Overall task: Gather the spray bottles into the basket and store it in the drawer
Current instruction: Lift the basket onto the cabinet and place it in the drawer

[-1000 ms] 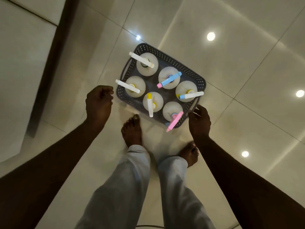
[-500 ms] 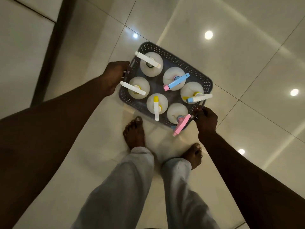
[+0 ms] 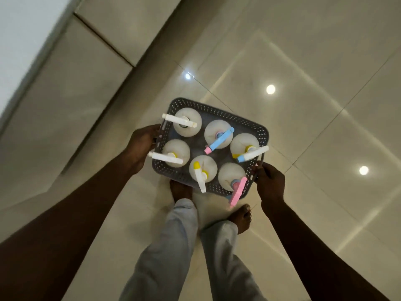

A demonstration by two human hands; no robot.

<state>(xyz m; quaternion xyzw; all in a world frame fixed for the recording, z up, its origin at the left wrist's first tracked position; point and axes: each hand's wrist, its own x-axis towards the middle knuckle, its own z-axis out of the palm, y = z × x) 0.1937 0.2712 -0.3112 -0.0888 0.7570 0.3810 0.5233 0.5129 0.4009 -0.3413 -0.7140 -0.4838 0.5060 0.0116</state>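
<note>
A grey perforated basket (image 3: 219,110) hangs above the tiled floor, carried between both hands. Inside stand several white spray bottles (image 3: 188,124) with white, blue, yellow and pink nozzles. My left hand (image 3: 142,144) grips the basket's left handle, fingers curled round it. My right hand (image 3: 269,181) grips the handle on the right side. The basket's near edge covers the toes of my left foot.
Glossy cream floor tiles (image 3: 303,137) reflect ceiling lights. White cabinet fronts with a dark gap under them (image 3: 86,68) run along the left. My bare feet and light trousers (image 3: 173,246) are directly below the basket.
Both hands closed on the basket's handles and the basket rose off the floor, now held higher and nearer. The view swung, so the cabinet fronts show at the left.
</note>
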